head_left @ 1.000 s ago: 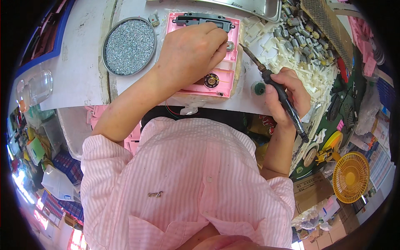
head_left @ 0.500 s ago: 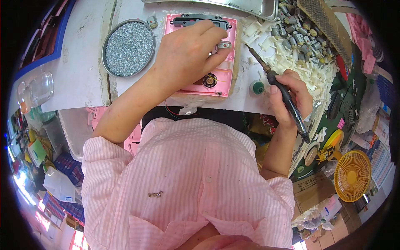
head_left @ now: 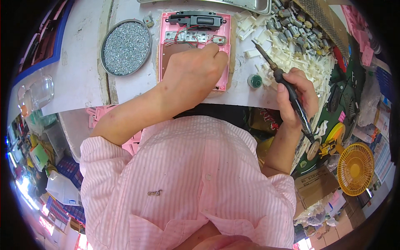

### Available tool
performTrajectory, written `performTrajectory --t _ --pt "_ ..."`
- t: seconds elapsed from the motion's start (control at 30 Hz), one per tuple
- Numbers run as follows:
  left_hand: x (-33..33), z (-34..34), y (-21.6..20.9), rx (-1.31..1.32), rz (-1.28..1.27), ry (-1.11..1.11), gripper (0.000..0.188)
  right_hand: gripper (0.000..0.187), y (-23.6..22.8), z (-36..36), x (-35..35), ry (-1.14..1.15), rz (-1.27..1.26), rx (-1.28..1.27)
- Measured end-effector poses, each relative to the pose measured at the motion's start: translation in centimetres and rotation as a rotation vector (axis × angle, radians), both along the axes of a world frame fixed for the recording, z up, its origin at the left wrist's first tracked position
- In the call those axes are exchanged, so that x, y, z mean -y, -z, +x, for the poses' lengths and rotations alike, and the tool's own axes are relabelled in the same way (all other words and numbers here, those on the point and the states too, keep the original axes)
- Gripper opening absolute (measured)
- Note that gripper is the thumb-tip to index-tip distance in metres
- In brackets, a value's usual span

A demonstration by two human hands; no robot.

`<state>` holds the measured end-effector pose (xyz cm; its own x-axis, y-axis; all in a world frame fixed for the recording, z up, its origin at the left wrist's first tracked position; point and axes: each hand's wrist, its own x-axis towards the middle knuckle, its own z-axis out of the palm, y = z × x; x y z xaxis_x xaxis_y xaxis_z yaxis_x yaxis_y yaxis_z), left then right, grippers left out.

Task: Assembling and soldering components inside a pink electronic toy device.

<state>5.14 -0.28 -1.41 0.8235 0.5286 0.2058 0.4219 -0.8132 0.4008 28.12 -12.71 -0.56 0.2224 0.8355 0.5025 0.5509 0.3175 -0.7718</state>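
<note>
In front of me lies a pink plastic casing (head_left: 228,29) with a black part (head_left: 200,21) across its far end. Red and dark wires (head_left: 180,35) run over a metal strip inside. A small metal motor (head_left: 218,40) sits at the casing's right side. My left hand (head_left: 196,68) is over the casing with its fingers curled down just below the motor; whatever they hold is hidden. My right hand (head_left: 298,93) grips the black handle of a soldering iron (head_left: 291,91). The iron's dark tip points up and left, apart from the casing.
Left of the casing stands a round dish (head_left: 101,52) full of small screws. White plastic pieces (head_left: 287,62) and small motors (head_left: 293,31) are heaped at the right. Close to them is a small green-topped jar (head_left: 254,81). A metal tray (head_left: 250,6) lies at the far edge.
My left hand has moved down toward me, uncovering the wires and the motor in the casing. The soldering iron has shifted slightly right, still in my right hand.
</note>
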Motion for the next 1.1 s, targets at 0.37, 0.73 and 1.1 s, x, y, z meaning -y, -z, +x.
performTrajectory --t 0.37,0.73,1.1 --pt "-2.3 -1.7 -0.7 0.186 -0.628 0.017 0.009 0.026 -0.6 -0.5 0.4 -0.021 0.030 0.000" --pt "-3.0 -2.3 -0.5 0.072 -0.260 0.198 0.010 0.027 -1.6 -1.2 0.7 -0.217 -0.016 -0.068" --pt "-2.7 -2.1 -0.2 -0.061 -0.143 0.205 0.011 0.022 -0.5 -3.2 0.0 -0.245 -0.203 -0.082"
